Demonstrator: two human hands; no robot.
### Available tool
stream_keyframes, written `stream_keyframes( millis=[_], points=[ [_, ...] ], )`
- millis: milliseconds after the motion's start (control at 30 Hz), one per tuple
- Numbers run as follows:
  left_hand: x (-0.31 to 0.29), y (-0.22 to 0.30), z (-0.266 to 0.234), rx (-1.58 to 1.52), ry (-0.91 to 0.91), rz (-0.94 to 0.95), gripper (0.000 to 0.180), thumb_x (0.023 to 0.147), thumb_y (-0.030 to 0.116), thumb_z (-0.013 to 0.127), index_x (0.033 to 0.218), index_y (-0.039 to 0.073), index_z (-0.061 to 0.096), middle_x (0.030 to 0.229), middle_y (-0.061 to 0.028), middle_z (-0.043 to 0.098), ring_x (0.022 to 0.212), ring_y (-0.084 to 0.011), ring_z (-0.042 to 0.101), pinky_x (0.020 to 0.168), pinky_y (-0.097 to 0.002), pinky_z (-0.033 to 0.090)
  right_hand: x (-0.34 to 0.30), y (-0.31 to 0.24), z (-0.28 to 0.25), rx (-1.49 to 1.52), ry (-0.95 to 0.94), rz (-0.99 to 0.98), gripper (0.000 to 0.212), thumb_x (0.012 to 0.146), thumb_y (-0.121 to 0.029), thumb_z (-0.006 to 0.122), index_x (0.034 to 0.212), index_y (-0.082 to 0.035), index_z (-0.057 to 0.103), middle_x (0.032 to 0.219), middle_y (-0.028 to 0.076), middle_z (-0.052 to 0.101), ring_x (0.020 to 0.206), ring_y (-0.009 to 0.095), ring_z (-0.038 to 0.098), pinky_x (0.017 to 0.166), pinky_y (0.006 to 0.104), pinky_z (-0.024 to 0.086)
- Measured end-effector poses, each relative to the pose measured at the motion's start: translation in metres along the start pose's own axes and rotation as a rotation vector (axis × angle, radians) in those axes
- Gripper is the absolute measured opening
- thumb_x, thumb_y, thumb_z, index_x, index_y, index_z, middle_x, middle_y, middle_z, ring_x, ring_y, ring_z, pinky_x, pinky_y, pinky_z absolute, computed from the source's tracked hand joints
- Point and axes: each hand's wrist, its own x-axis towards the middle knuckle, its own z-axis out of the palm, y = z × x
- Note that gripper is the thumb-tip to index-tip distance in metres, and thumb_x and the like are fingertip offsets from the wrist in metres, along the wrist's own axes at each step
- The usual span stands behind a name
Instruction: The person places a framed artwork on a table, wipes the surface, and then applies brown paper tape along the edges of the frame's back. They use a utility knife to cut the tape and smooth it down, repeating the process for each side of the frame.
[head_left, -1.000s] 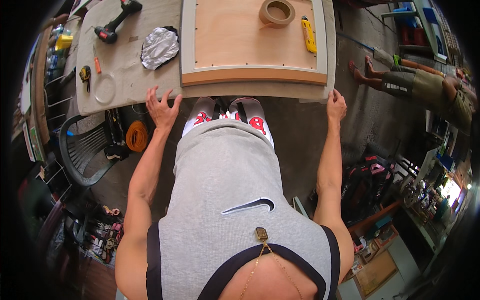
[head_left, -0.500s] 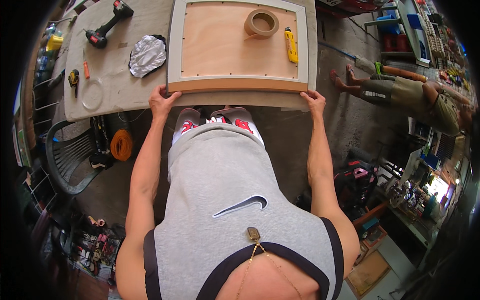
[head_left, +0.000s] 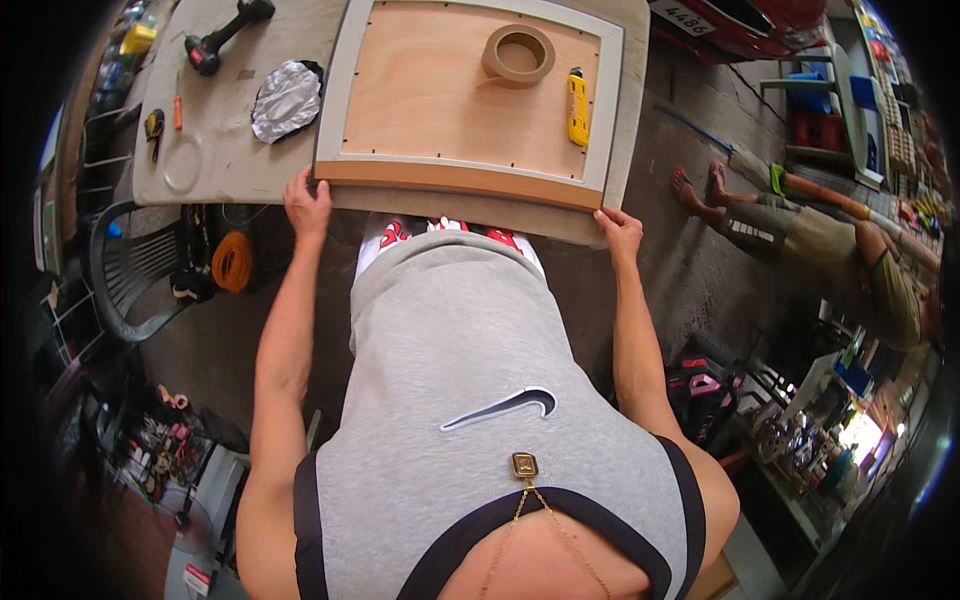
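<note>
A picture frame lies back side up at the table's near edge, its light wooden backing board showing. Brown tape runs along the frame's near side. My left hand is closed at the near left corner, thumb against the edge. At the near right corner, my right hand pinches the edge between thumb and fingers. On the backing board rest a roll of brown tape and a yellow utility knife. The undersides of the fingers are hidden.
Left of the frame, the table holds a cordless drill, silvery crumpled cloth, an orange-handled screwdriver, a tape measure and a clear ring. A dark chair stands left; another person is at right.
The view has turned slightly, so table and picture frame now slope down to the right. Both hands stay at the frame's near corners, their fingers shifted slightly. Tape roll and knife keep their places.
</note>
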Motion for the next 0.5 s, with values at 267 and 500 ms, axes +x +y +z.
stream_keyframes(
  millis=[267, 500],
  points=[
    [-0.056, 0.108, 0.02, 0.179, -0.086, -0.274, 0.038, 0.078, 0.052, 0.067, 0.074, 0.014, 0.063, 0.077, -0.0033, 0.062, 0.086, -0.0285, 0.058, 0.082, -0.0444, 0.038, -0.061, -0.035, 0.046, -0.442, 0.233, -0.596, 0.018, 0.083, -0.021, 0.069, 0.099, -0.013, 0.069, 0.086, 0.004, 0.062, 0.078, 0.027, 0.061, 0.069, 0.039, 0.041],
    [-0.056, 0.162, 0.032, -0.018, -0.49, -0.441, 0.044, 0.075, 0.052, 0.066, 0.063, 0.01, 0.068, 0.063, -0.0118, 0.066, 0.067, -0.0342, 0.065, 0.073, -0.0435, 0.047, -0.083, -0.071, 0.096, -0.452, -0.098, -0.667, 0.029, 0.085, -0.019, 0.065, 0.113, -0.01, 0.063, 0.085, 0.008, 0.066, 0.071, 0.029, 0.063, 0.063, 0.0399, 0.044]
  ],
)
